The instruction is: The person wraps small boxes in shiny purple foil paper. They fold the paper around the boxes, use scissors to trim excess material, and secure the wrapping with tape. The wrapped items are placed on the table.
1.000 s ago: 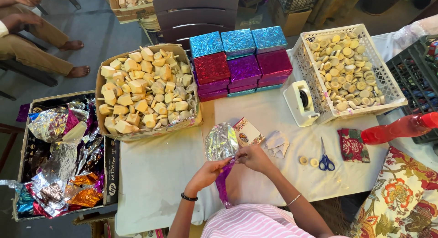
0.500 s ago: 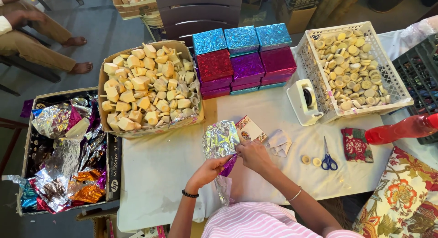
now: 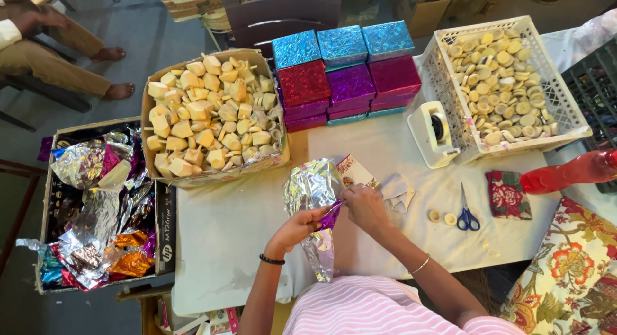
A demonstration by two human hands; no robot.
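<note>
My left hand and my right hand both pinch a crinkly foil sheet, silver on one face and purple on the other, held just above the white-covered table. The sheet rises toward the box of pale wooden blocks and hangs down over the table's near edge. A small printed card lies right behind my right hand, beside a crumpled white scrap.
Stacked foil-wrapped boxes in blue, red and purple sit at the back. A white basket of wooden discs, tape dispenser, blue scissors, two small rings, floral cloth and red bottle are right. A carton of foil scraps stands left; a seated person far left.
My hands have lifted and turned the foil sheet, so its silver face now stands taller and more of it hangs over the table edge. The camera has shifted slightly downward.
</note>
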